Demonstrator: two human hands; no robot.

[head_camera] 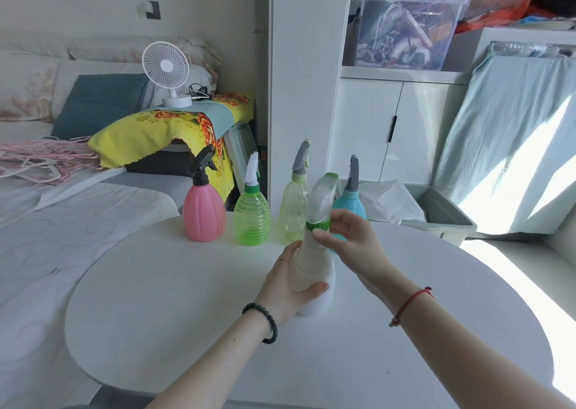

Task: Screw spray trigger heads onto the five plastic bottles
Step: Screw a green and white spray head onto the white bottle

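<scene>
On the bench (156, 315), white bottle (314, 271) stands near the middle. My left hand (286, 287) is wrapped around its body; my right hand (352, 240) pinches the green collar (317, 224) of its spray head (322, 195). Behind the white bottle, a row with heads on: pink bottle (204, 214), green bottle (252, 218), yellow bottle (293, 209), blue bottle (350, 204).
</scene>
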